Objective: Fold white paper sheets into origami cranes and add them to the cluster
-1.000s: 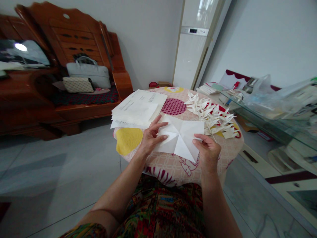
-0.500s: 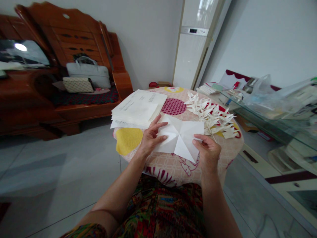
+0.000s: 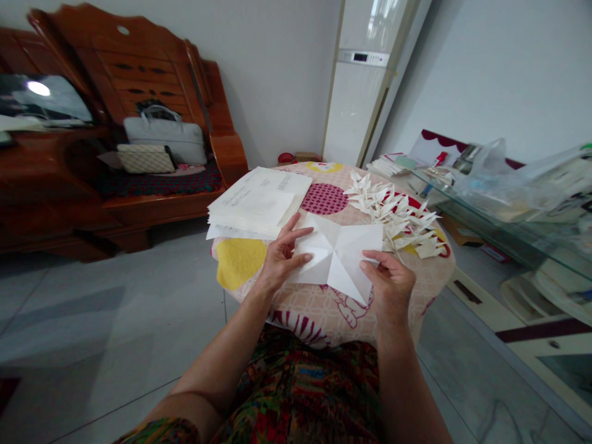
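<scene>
A white square of creased paper (image 3: pixel 340 253) lies on a small round table covered with a patterned cloth (image 3: pixel 319 311). My left hand (image 3: pixel 281 259) pinches the sheet's left edge, its fingers lying over the paper. My right hand (image 3: pixel 391 280) grips the sheet's right edge between thumb and fingers. Just behind the left hand sits a stack of white paper sheets (image 3: pixel 259 203). A pile of several folded white paper cranes (image 3: pixel 398 216) lies on the table's far right.
A dark wooden bench (image 3: pixel 115 142) with a grey bag (image 3: pixel 164 135) and a quilted bag (image 3: pixel 145 158) stands at the left. A tall white air-conditioner unit (image 3: pixel 361 80) stands behind the table. A glass-topped table (image 3: pixel 518 203) with a plastic bag is at the right. Grey tiled floor lies to the left.
The sheet's near corner and my right hand have shifted very slightly down and right. My left hand has stayed put.
</scene>
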